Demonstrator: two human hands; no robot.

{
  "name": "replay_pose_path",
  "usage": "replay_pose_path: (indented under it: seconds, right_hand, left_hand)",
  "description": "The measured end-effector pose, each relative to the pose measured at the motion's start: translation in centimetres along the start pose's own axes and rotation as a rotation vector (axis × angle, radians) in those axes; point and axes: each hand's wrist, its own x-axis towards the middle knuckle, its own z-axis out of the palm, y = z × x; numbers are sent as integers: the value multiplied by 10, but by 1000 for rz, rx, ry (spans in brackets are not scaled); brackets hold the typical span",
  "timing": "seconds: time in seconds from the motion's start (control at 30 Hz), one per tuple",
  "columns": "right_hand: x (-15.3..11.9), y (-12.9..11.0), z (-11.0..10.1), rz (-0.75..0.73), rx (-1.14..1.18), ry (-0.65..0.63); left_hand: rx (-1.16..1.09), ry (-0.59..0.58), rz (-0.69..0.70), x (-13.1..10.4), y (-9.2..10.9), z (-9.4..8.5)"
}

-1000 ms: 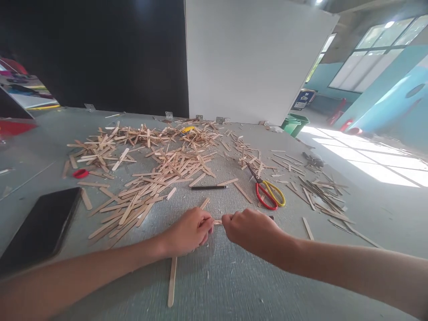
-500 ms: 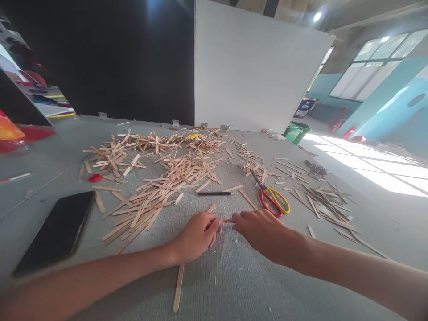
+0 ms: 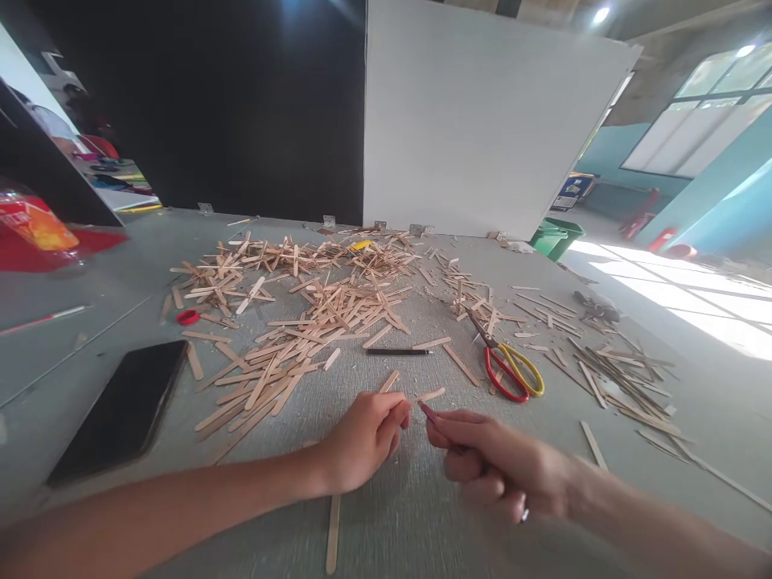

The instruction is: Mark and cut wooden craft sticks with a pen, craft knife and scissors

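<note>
My left hand [image 3: 371, 434] pinches a short wooden stick [image 3: 431, 395], whose end sticks out to the right past the fingertips. Beside it, my right hand [image 3: 491, 458] is closed round a thin tool; its purplish tip [image 3: 425, 411] points at the stick, and a shiny end shows below the fist. Under and past my left hand a longer wooden stick [image 3: 333, 535] lies on the table. Just beyond both hands is a black pen [image 3: 399, 352]. Red and yellow handled scissors [image 3: 512, 371] lie to the right of it.
A heap of wooden sticks [image 3: 338, 310] spreads across the table [image 3: 410, 515]. At the left are a black phone [image 3: 121, 414], a red ring [image 3: 188, 317] and a bottle [image 3: 39, 225]. More sticks [image 3: 627, 386] lie right. Black and white panels [image 3: 476, 121] stand behind.
My right hand has turned over and drawn slightly back, so its tool and the stick end now show. The view has shifted, moving the table items slightly rightward.
</note>
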Motion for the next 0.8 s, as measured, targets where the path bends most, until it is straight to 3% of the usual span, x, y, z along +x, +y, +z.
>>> replay_pose_path:
  seconds: [0.07,0.13,0.27,0.4,0.53,0.8]
  right_hand:
    - [0,-3,-15,110,-107,-124]
    - [1,-1,-20,76,-92,-148]
    - [9,21,6,-125,0,32]
    - [18,40,41,-222,1,188]
    - [21,42,48,-273,-12,259]
    - [-3,13,16,-150,-159,21]
  left_hand:
    - [-6,-24,18,0,0,0]
    - [-8,-32,27,1,-1,0]
    - [-13,-13,26,1,-3,3]
    - [-12,-6,21,0,-3,3]
    - [-24,-12,24,-1,-1,1]
    - [-41,-26,37,0,-3,1]
